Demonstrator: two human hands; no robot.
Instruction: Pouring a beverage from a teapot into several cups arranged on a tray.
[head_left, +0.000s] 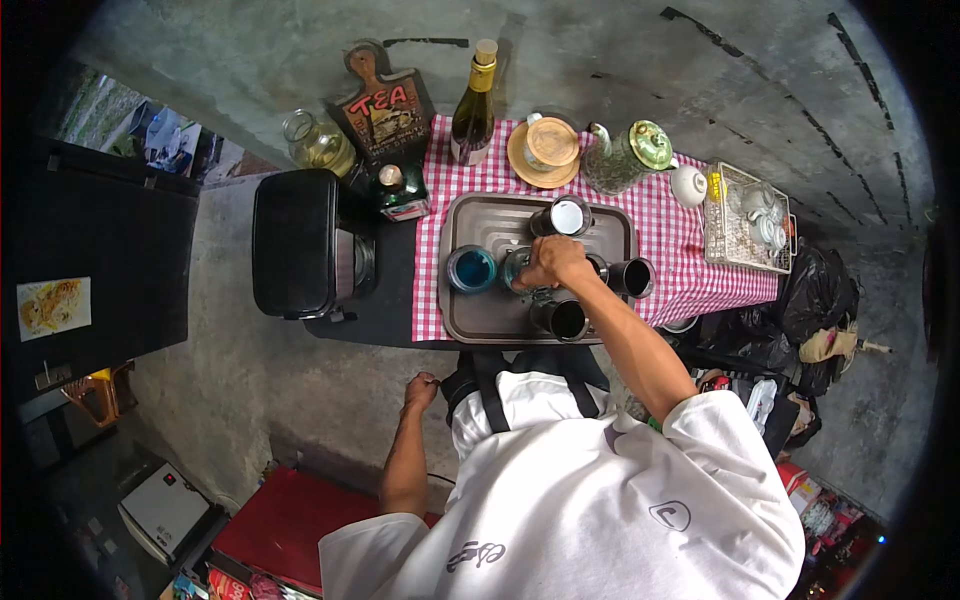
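Observation:
My right hand reaches over a dark serving tray and grips a clear glass, partly hidden under the fingers. Left of it stands a glass of blue-green liquid. Behind the hand is a glass with a white top or content. Dark glasses stand at the tray's right edge and front; another is mostly hidden by my right forearm. My left hand hangs beside my body, in front of the table, fingers curled with nothing visible in them.
Behind the tray stand a corked bottle, a lidded cup and a green-lidded teapot. A wire basket with glassware is at right. At left are a black appliance, a green bottle and a glass jug.

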